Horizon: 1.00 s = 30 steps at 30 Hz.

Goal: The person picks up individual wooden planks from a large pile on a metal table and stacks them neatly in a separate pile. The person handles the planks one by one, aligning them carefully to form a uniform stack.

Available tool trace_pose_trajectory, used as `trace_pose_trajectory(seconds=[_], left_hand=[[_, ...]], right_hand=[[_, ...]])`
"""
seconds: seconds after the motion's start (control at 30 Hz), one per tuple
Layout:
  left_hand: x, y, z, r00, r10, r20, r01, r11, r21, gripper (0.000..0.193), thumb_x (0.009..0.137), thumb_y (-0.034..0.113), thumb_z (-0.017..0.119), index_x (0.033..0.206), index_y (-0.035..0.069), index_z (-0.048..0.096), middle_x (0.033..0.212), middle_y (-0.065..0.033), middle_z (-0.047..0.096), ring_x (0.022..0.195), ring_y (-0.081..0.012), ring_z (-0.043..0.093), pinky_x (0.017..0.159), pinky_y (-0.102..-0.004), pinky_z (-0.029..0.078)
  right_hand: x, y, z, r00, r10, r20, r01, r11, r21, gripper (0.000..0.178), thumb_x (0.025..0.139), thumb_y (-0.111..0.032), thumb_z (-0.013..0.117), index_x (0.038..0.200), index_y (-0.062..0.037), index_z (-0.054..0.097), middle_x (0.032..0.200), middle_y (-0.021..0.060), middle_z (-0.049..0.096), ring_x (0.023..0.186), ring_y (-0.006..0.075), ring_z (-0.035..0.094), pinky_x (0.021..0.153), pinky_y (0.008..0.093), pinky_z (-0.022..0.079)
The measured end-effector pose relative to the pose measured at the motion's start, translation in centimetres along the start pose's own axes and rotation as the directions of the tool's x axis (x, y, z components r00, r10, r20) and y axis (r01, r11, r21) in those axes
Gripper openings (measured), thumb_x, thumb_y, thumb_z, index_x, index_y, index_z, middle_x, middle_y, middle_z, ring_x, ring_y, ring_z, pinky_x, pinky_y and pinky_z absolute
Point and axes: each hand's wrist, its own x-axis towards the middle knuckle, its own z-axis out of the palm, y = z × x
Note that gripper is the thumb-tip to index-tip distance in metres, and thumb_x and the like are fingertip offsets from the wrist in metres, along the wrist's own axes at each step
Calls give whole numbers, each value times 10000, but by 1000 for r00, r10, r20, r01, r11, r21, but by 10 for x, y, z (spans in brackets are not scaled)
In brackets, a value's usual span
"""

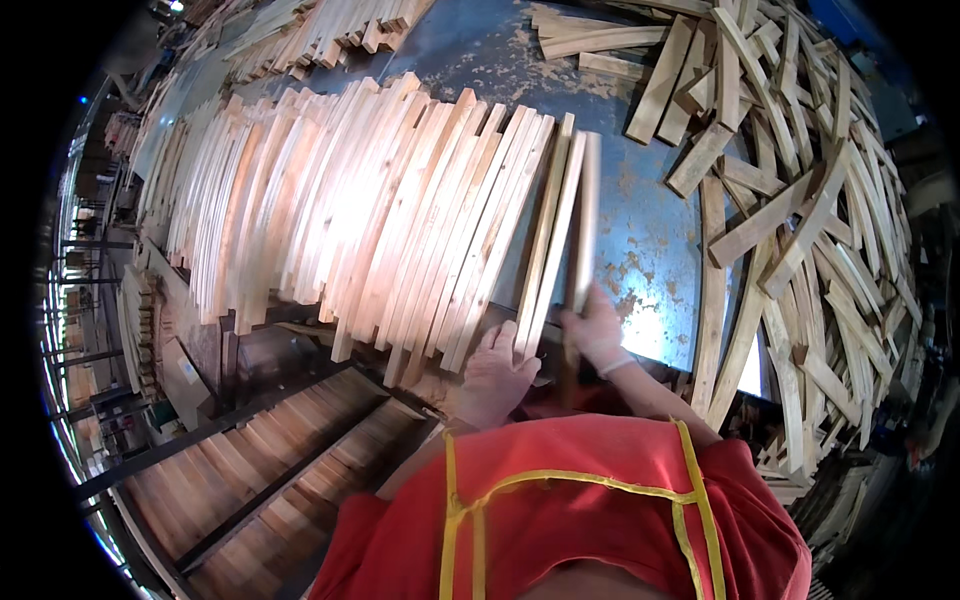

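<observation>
Wooden strips (400,220) in a row on a blue metal bench (640,225)
At left, the row could be knocked askew if the adjacent pair of strips (554,240) were pressed against it at a slant. The pair's near end is touched by the left hand (495,374), fingers loosely bent, though whether it is gripped cannot be told; beside it, a blurred strip (588,210) is grasped by the right hand (598,332), fingers clenched. At far right, loose pieces (765,218) are heaped.

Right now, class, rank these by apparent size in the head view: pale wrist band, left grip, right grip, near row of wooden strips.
1. Near row of wooden strips
2. Left grip and right grip: too alike to rank
3. Pale wrist band
</observation>
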Motion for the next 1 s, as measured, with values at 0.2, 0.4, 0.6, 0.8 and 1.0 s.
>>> trace_pose_trajectory(seconds=[0.2,0.4,0.6,0.8,1.0], left_hand=[[-21,-35,-29,905,307,-295,-276,950,144,753,836,349,799,1488,71,545,1474,-223,551,1361,-434,517,1148,-515,428],[-33,-130,-62,821,265,-507,-227,964,136,706,822,296,808,1435,26,584,1449,-246,564,1336,-426,548,1128,-506,450],[-78,-163,-71,873,-129,-470,31,977,-210,594,872,210,764,1407,14,597,1372,-209,598,1233,-341,623,1030,-396,519],[-83,-232,-39,689,-528,-497,211,802,-559,559,966,335,719,1385,-18,606,1321,-147,634,1157,-264,629,1034,-373,488],[-55,-236,-24,644,-762,-70,91,167,-982,429,993,408,710,1232,54,670,1067,-64,659,972,-227,630,860,-371,515]], right_hand=[[13,-38,2,925,-309,222,163,849,502,695,892,-340,760,1450,8,536,1300,266,686,1220,396,664,1037,442,525],[2,133,-141,815,-29,-578,-363,752,-549,582,896,-411,771,1303,-14,650,1326,261,669,1230,420,633,1031,477,506],[-11,143,-89,905,185,-383,-186,982,35,451,964,-308,724,1257,28,653,973,165,747,912,314,718,795,429,534],[-14,25,33,994,107,3,-99,913,396,696,1017,-300,657,1561,60,416,1425,200,623,1292,255,608,1113,363,458],[65,-14,1,956,-123,268,35,950,311,527,1028,-286,642,1454,18,584,1296,207,720,1182,330,690,1032,388,524]])
